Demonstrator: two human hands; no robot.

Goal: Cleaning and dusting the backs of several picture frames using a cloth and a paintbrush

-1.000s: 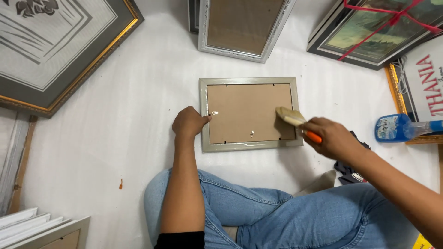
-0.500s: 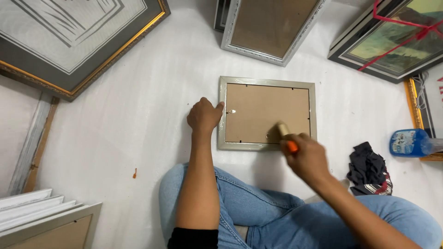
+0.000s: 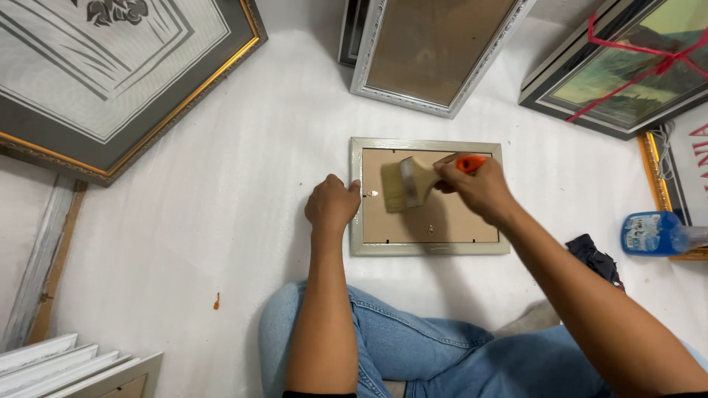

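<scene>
A small silver picture frame [image 3: 428, 249] lies face down on the white floor, its brown backing board showing. My left hand [image 3: 332, 206] rests on the frame's left edge, fingers curled over it. My right hand [image 3: 476, 188] grips a paintbrush [image 3: 409, 183] with an orange handle; its pale bristles sit over the left half of the backing board. My legs in blue jeans [image 3: 413, 354] are folded just below the frame.
A large gold-edged framed picture [image 3: 110, 81] lies at the upper left. A silver frame [image 3: 435, 51] leans at top centre, and a dark framed painting tied with red ribbon [image 3: 627, 66] at top right. A blue spray bottle [image 3: 656, 232], a dark cloth [image 3: 594, 254] and stacked white frames [image 3: 66, 365] lie around.
My right hand has swept the brush from the frame's right side down to its lower edge and then up and left across the backing. My left hand stays on the left edge.
</scene>
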